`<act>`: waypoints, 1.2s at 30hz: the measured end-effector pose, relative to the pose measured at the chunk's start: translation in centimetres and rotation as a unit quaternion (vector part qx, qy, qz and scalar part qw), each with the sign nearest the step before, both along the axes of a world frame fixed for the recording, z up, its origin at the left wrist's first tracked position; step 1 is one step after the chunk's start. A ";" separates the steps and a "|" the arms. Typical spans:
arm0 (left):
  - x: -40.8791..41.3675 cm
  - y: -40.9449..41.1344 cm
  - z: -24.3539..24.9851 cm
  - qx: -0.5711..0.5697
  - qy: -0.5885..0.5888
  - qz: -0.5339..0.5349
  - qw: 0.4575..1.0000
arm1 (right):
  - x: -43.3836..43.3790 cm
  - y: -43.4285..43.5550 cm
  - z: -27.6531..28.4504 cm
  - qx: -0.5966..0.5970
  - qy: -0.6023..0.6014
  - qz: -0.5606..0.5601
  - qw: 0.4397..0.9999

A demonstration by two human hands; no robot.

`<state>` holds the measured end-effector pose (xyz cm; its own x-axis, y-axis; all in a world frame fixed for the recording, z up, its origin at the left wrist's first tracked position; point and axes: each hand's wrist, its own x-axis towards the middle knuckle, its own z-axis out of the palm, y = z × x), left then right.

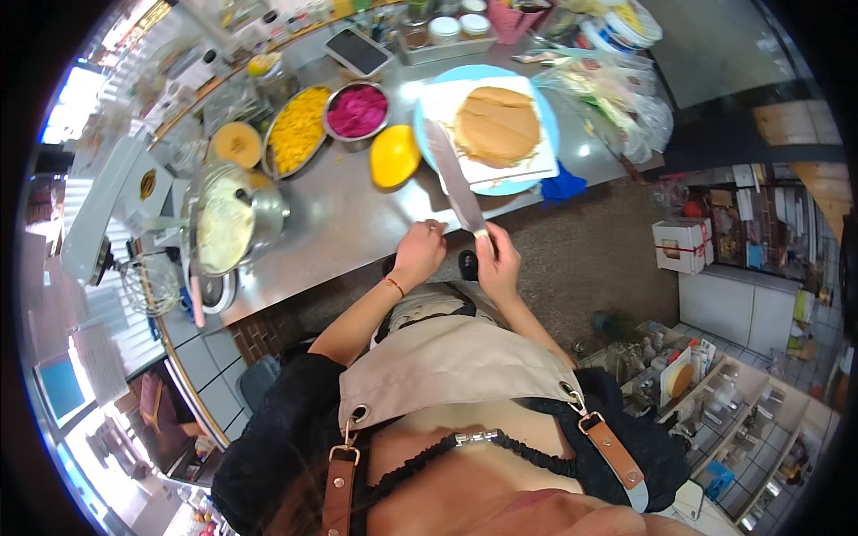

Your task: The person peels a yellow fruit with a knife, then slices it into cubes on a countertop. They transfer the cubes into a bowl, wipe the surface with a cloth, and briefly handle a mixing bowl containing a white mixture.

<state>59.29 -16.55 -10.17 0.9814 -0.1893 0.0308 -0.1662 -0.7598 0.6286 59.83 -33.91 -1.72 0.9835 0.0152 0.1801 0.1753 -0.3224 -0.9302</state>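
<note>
My right hand (499, 261) grips a long metal cake knife or icing spatula (457, 184) by its handle, the blade slanting up and away to the left. The blade's far part lies over the left rim of a light blue turntable (551, 120). On the turntable rests a white square board (546, 164) bearing a round brown cake layer (497, 127) with a crease across its top. My left hand (421, 251) hovers by the front edge of the steel table (322, 241), fingers curled; whether they touch anything is hidden.
Left of the turntable are a yellow mango (394, 156), a bowl of magenta fruit pieces (357, 112), an oval dish of yellow cubes (295, 130) and a halved melon (237, 145). A mixer bowl of cream (228, 221) stands further left. Plastic bags (620, 100) lie right; a phone (357, 51) sits behind.
</note>
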 end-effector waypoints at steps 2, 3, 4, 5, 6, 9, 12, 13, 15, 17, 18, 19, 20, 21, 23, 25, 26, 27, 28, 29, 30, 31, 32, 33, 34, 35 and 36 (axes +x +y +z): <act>2.3 -5.7 -0.4 -0.027 -0.041 -0.101 0.994 | -1.7 -6.0 -1.0 0.039 0.026 -0.070 0.996; 3.6 -8.9 -0.7 -0.039 -0.061 -0.147 0.987 | -2.0 -8.8 -1.6 0.099 0.060 -0.098 0.988; 5.0 -11.9 -1.0 -0.020 -0.103 -0.165 0.981 | -2.1 -11.0 -1.7 0.137 0.062 -0.131 0.980; 6.8 -15.0 -1.2 -0.001 -0.145 -0.183 0.972 | -2.0 -13.5 -1.7 0.182 0.077 -0.157 0.968; 8.7 -18.2 -1.4 0.022 -0.141 -0.189 0.972 | -2.2 -15.6 -1.3 0.200 0.078 -0.191 0.958; 14.8 -23.9 -3.5 0.104 -0.107 -0.079 0.986 | -2.8 -20.7 -0.6 0.227 0.080 -0.246 0.939; 17.6 -25.6 -4.5 0.131 0.006 -0.011 0.991 | -4.1 -24.7 -2.1 0.217 0.089 -0.268 0.934; 17.7 -25.7 -4.4 0.140 0.069 -0.033 0.987 | -4.8 -25.5 -2.5 0.217 0.104 -0.272 0.932; 16.9 -24.4 -5.2 0.114 -0.035 -0.041 0.992 | -5.3 -26.9 -3.6 0.206 0.142 -0.247 0.936; 14.5 -22.5 -5.6 0.081 -0.062 -0.048 0.994 | -6.0 -27.7 -5.6 0.187 0.183 -0.208 0.943; 13.0 -21.2 -5.0 0.059 -0.040 -0.043 0.997 | -6.1 -27.6 -6.3 0.160 0.237 -0.213 0.934; 11.3 -19.9 -4.6 0.036 -0.022 -0.036 0.998 | -6.2 -27.6 -7.3 0.130 0.263 -0.177 0.939; 9.3 -18.3 -4.4 0.018 -0.040 0.003 0.999 | -6.2 -27.8 -8.6 0.100 0.284 -0.143 0.943; 7.3 -16.8 -3.3 -0.024 -0.007 0.051 0.998 | -6.2 -27.8 -9.5 0.068 0.303 -0.116 0.943; 3.6 -12.8 -3.0 -0.090 0.047 0.173 0.980 | -4.8 -26.8 -10.0 -0.023 0.280 0.005 0.960; -1.1 -7.9 -3.6 -0.274 0.077 0.303 0.910 | -2.9 -24.2 -10.8 -0.097 0.233 0.136 0.958; -3.2 -5.6 -4.6 -0.338 0.040 0.337 0.878 | -1.4 -20.9 -8.1 -0.118 0.263 0.189 0.939; -4.6 -4.3 -1.3 -0.466 0.072 0.370 0.801 | -0.1 -17.6 -6.9 -0.121 0.247 0.235 0.932; -6.1 -2.7 0.3 -0.505 0.066 0.393 0.765 | 0.9 -14.4 -6.3 -0.122 0.231 0.286 0.922; -6.9 -1.3 1.2 -0.546 0.063 0.405 0.731 | 1.7 -11.8 -8.8 -0.126 0.225 0.314 0.914; -8.4 0.3 1.3 -0.594 0.059 0.387 0.703 | 2.1 -7.6 -7.5 -0.117 0.288 0.334 0.890; -9.0 1.0 1.9 -0.550 0.062 0.401 0.730 | 1.7 -3.9 -7.7 -0.076 0.247 0.340 0.904; -9.1 1.5 2.8 -0.504 0.066 0.411 0.757 | 1.5 -0.7 -7.4 -0.105 0.224 0.347 0.905; -9.0 2.0 3.2 -0.457 0.067 0.421 0.780 | 0.7 2.7 -6.4 -0.126 0.160 0.343 0.917; -8.8 2.3 3.1 -0.457 0.033 0.437 0.774 | 0.2 5.3 -6.0 -0.131 0.175 0.355 0.909; -9.0 2.9 -1.2 -0.381 -0.003 0.485 0.787 | -0.5 7.7 -4.8 -0.119 0.156 0.376 0.906; -8.3 3.1 -1.0 -0.392 -0.038 0.504 0.769 | -0.7 9.2 -4.9 -0.111 0.139 0.385 0.906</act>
